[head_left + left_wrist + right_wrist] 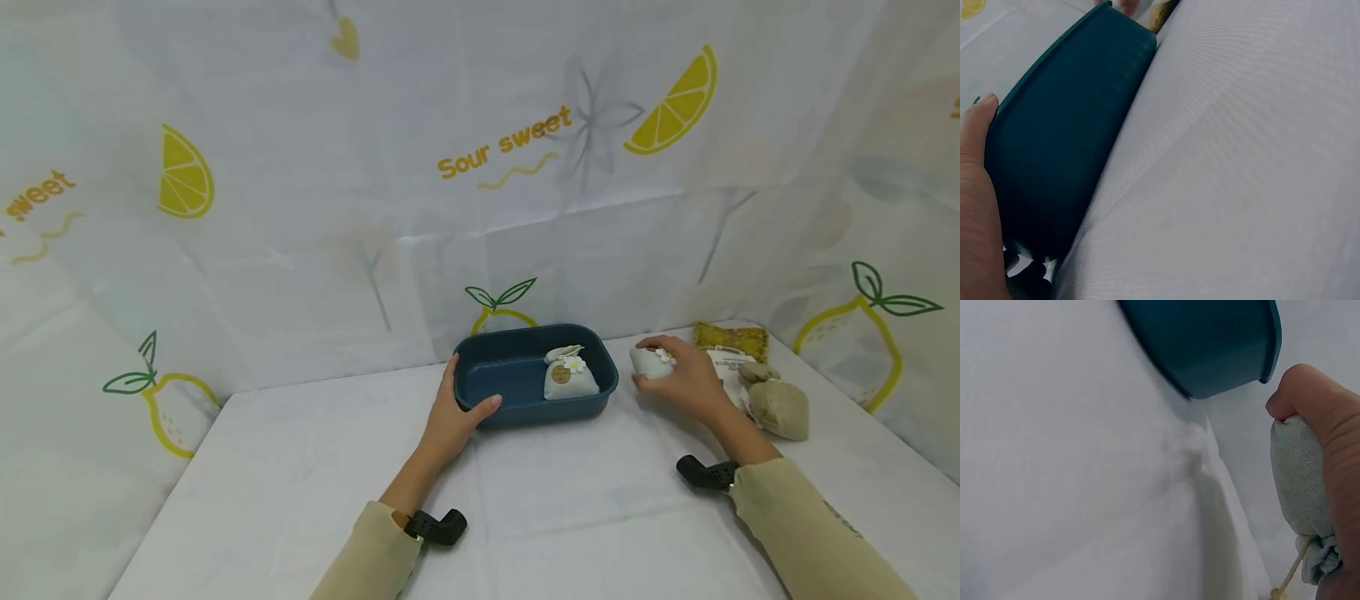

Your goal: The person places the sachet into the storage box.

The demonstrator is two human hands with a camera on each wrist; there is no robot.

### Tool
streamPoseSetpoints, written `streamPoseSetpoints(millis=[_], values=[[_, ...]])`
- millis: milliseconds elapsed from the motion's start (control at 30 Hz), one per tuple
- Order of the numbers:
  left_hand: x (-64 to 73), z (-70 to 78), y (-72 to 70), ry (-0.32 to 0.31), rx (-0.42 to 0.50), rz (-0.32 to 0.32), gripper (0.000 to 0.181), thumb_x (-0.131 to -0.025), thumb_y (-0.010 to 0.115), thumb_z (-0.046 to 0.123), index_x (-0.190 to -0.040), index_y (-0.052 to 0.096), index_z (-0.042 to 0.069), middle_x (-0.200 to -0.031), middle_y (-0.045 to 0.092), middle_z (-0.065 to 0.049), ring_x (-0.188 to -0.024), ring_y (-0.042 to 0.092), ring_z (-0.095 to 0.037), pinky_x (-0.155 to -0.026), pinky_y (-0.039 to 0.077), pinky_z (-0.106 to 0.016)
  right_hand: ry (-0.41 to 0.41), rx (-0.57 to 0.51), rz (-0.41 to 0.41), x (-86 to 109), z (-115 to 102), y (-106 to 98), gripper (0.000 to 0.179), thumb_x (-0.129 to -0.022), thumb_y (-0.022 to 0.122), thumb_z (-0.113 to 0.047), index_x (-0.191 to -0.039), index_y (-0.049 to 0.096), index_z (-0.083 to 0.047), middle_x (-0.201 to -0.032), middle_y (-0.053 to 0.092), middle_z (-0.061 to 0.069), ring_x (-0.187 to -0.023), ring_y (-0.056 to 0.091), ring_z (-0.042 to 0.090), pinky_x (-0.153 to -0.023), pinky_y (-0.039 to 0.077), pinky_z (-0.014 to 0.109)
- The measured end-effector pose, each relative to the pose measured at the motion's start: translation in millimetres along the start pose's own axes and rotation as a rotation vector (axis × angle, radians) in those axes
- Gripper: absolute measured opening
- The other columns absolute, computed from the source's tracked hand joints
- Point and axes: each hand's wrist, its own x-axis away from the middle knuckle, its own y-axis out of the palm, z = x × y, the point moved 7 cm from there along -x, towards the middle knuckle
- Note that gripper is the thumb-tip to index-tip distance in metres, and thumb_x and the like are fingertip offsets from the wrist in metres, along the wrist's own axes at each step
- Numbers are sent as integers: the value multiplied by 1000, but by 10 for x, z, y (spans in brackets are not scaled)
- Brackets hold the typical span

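A dark blue rectangular plastic tub (495,408) stands near the back of the table. My left hand (447,422) grips its left end, thumb at the front rim and fingers along the left side; in the left wrist view the thumb lies against the tub's wall (1066,125). Inside the tub, at its right, sits a pale drawstring sachet (566,385) with a white flower and a round brown patch. To the right of the tub my right hand (686,379) holds a similar sachet (647,362). The right wrist view shows its pale green cloth (1300,475) and tied neck between thumb and fingers.
Behind my right hand lie a yellow patterned packet (731,340), a white printed packet (731,367) and a tan cloth pouch (780,408). A white cloth with lemon prints covers the table (300,483) and hangs behind it.
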Motion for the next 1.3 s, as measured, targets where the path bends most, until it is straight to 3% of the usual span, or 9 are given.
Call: streamPoseSetpoints(millis=[67,200,333,700,933,1300], values=[[-1,0,3,-2,0,2,105,-85,73,60,-164,10,30,-171,16,-4,-157,20,-34,-120,25,-67,-26,-2,12,-18,-89,-19,48,-80,81,-16,-123,65,-4,-129,65,23,-114,61,42,-84,50,55],[-9,2,9,-1,-4,1,107,-84,73,62,-164,10,29,-171,17,-5,-157,21,-34,-120,25,-66,-72,-14,44,-44,-293,-58,48,-79,82,-13,-123,65,-6,-124,66,21,-97,63,36,-68,49,38],[-28,8,18,6,-11,0,110,-83,74,63,-164,10,27,-171,17,-5,-157,21,-34,-120,26,-66,-122,-32,55,-86,-539,-79,47,-79,83,-12,-123,66,-7,-121,66,18,-90,63,31,-64,48,31],[-4,-33,43,-9,-16,3,110,-82,73,65,-164,10,28,-171,16,-4,-157,21,-33,-120,27,-66,-247,-82,-56,-410,-1026,84,47,-80,83,-12,-125,66,-10,-122,66,15,-93,63,29,-70,55,39],[-8,-25,7,-17,-12,8,109,-82,74,63,-164,10,29,-171,17,-4,-157,22,-34,-120,26,-66,-227,-118,-105,-619,-1221,255,51,-80,84,-16,-127,65,-11,-124,65,14,-94,64,29,-71,56,40],[-34,-28,6,-13,6,14,110,-81,73,66,-164,11,30,-171,18,-3,-157,22,-32,-121,26,-64,-238,-122,-235,-741,-1427,665,51,-80,83,-16,-127,65,-9,-124,65,14,-94,64,29,-74,58,42]])
